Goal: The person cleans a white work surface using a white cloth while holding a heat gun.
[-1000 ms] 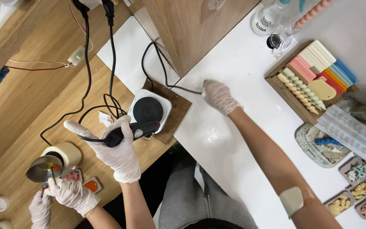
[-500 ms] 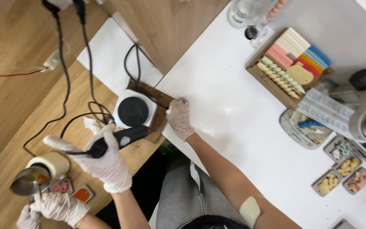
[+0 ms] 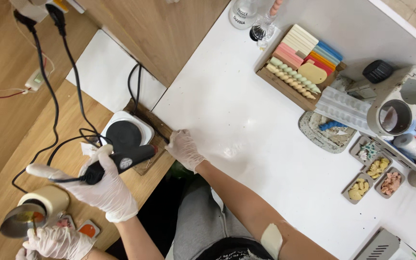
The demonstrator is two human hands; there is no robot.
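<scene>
Since a second ago the right hand (image 3: 185, 150) has drawn back across the white table (image 3: 227, 96) to its near edge, and the view has swung a little to the right. It now rests there, gloved, with the fingers loosely bent against the wooden board (image 3: 162, 130). Nothing shows in its grasp.

The left hand (image 3: 104, 190), also gloved, is wrapped firmly round the handle of a black corded tool (image 3: 121, 161). The tool lies level, just in front of the hotplate (image 3: 123, 135), and its nose points at the board and the right hand's fingers.

The main risk seems to be that short gap. If the tool is hot, a small push forward could bring its nose onto the right glove or scorch the board.

The cables (image 3: 56, 120) loop loosely beside the hotplate and under the left wrist. A tug on the tool's cord could catch them and drag the hotplate off its board.

At the lower left another person's gloved hand (image 3: 56, 243) is at a metal cup (image 3: 22, 220) with orange liquid in it. A backward swing of the left elbow could knock it and spill it.
</scene>
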